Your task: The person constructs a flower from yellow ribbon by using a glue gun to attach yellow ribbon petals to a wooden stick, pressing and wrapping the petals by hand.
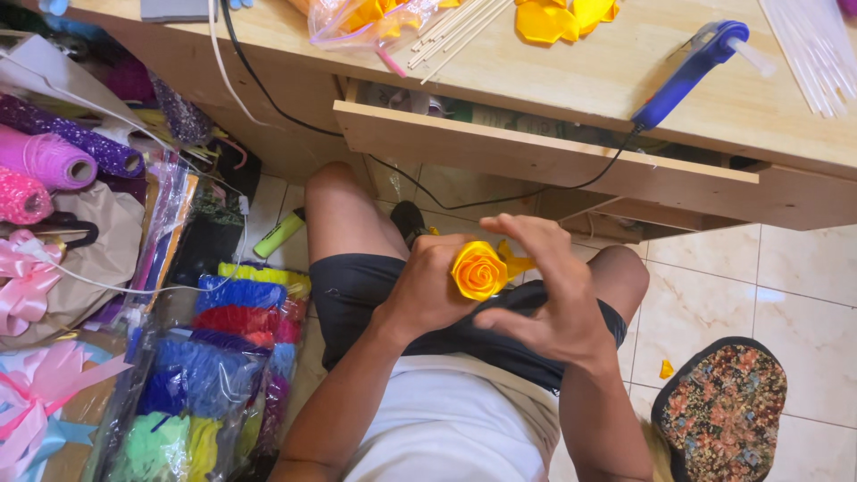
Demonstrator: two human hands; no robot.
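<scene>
Rose (478, 270) sat at the middle of the view, over the person's lap: a yellow ribbon bloom, tightly spiralled, its centre coil and several outer petals already formed. A loose yellow tail stuck out at three o'clock of it, so by my judgement the rolling was mostly done and the last wraps and the fastening were left.

The left hand (427, 290) was clamped on the rose from nine o'clock, its grip closed round the base under the petals. The right hand (553, 299) hovered at three o'clock with fingers spread apart, fingertips just beside the loose tail; whether they pinched it I could not tell.

At twelve o'clock stood the bench (625, 80), pale wood with its drawer (536, 156) pulled out. On it lay a blue glue gun (687, 71), its black cord running down over the drawer front, some cut yellow petals (562, 18), thin sticks (455, 31), and a clear bag (357, 22) with yellow pieces inside.

Packages crowded the nine o'clock side. A clear packet (223, 357) at seven o'clock held bundles in yellow, blue, red, purple and green. Above it, at ten o'clock, lay pink and purple mesh rolls (54, 161). Pink bows (27, 286) lay at eight o'clock. No label could be read. A flowered cushion (719, 406) lay on the floor tiles at four o'clock.
</scene>
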